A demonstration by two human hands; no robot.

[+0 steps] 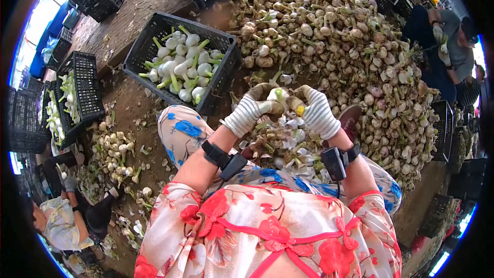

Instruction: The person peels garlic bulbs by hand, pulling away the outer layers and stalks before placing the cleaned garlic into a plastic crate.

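Both my hands wear striped grey work gloves and meet over my lap. My left hand (248, 112) grips a garlic bulb (280, 95) with a pale skin and a short green stalk. My right hand (317, 112) is closed on a small yellow-handled tool (299, 109) held against the bulb. Loose white peelings (288, 139) lie in a heap just below my hands. A black band with a small device sits on each wrist.
A big pile of unpeeled garlic (350, 46) spreads ahead and to the right. A black crate (154, 36) with peeled white bulbs stands ahead on the left. More crates (82, 87) stand at the far left. Other people sit at the lower left (67, 216) and upper right (453, 41).
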